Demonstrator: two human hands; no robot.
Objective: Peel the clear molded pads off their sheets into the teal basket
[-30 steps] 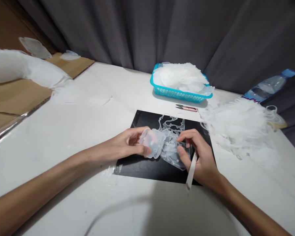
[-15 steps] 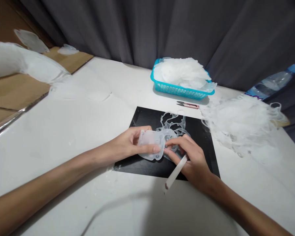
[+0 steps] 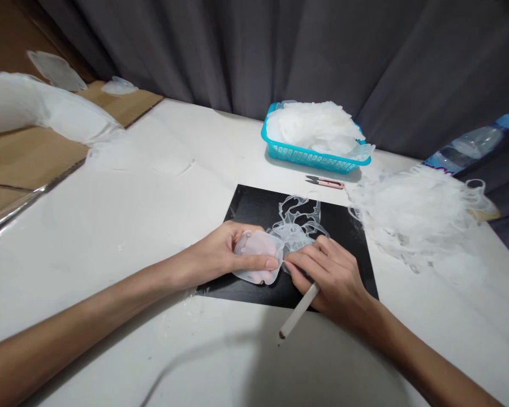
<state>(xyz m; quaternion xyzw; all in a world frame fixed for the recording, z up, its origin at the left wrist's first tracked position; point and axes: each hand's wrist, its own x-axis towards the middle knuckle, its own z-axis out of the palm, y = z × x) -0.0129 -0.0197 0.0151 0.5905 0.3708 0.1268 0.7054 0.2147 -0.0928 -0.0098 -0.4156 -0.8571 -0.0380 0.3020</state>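
Note:
My left hand (image 3: pixel 233 254) is closed on a translucent, rounded silicone piece (image 3: pixel 258 251), thumb across its front and fingers behind. At the piece's right edge, the fingertips of my right hand (image 3: pixel 326 268) are pinched together; whatever thin edge lies between them is too small to make out. A white stick-like tool (image 3: pixel 299 311) is tucked in my right hand, its dark-tipped end pointing down towards me and its other end hidden. Behind both hands, clear trimmed-off strips (image 3: pixel 299 209) lie tangled on a black mat (image 3: pixel 254 206).
Beyond the mat stands a blue basket (image 3: pixel 314 161) heaped with translucent pieces. Pink-handled thread snips (image 3: pixel 324 182) lie before it. A pile of clear scraps (image 3: pixel 424 215) sits to the right, near a plastic bottle (image 3: pixel 470 147). Cardboard (image 3: pixel 21 161) with a white bag (image 3: pixel 46 107) occupies the left.
The silicone piece in my left hand has tilted and dropped slightly towards me. My right hand has turned, its fingers curling more, and the white tool's end has swung slightly left and down.

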